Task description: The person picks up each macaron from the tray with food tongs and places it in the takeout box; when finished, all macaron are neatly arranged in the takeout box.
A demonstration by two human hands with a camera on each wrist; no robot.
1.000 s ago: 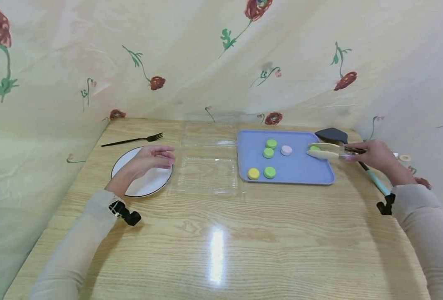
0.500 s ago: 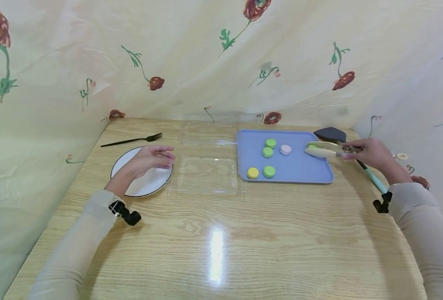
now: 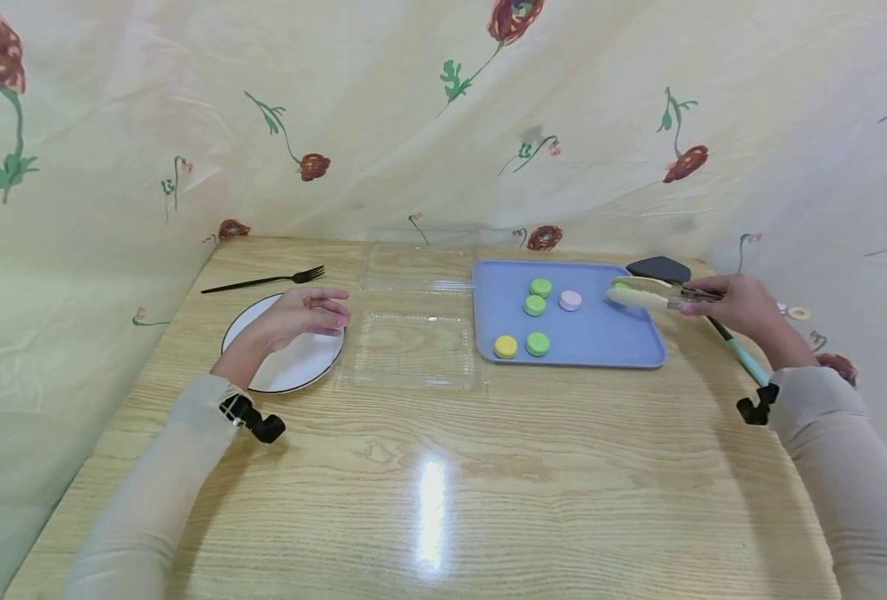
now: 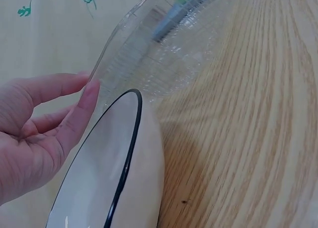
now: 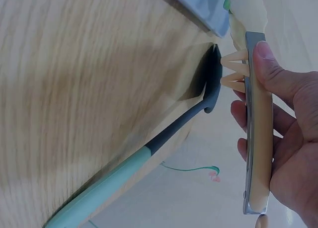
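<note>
Head: the tongs (image 3: 636,298) have edged left, apparently lifting a green disc (image 3: 622,286) off the blue tray's (image 3: 601,342) far right; it seems caught. Left wrist: the left hand (image 4: 42,148), fingers relaxed, is at the clear box's (image 4: 189,54) edge, touch unclear. Right wrist: the right hand (image 5: 298,133) grips the tongs.

A light wooden table (image 3: 563,467) with a wavy grain fills most of the lower view, and its front half is shiny, with a bright streak of reflected light. Towards the back left lies a black fork (image 3: 263,281), tines pointing right. Nearer than it sits a white, dark-rimmed plate (image 3: 303,368). Just right of that, a clear plastic container (image 3: 413,383) lies opened out, one half behind the other. Next comes a blue tray (image 3: 601,346), and along the right edge a black-headed spatula (image 5: 164,137) with a turquoise handle.
</note>
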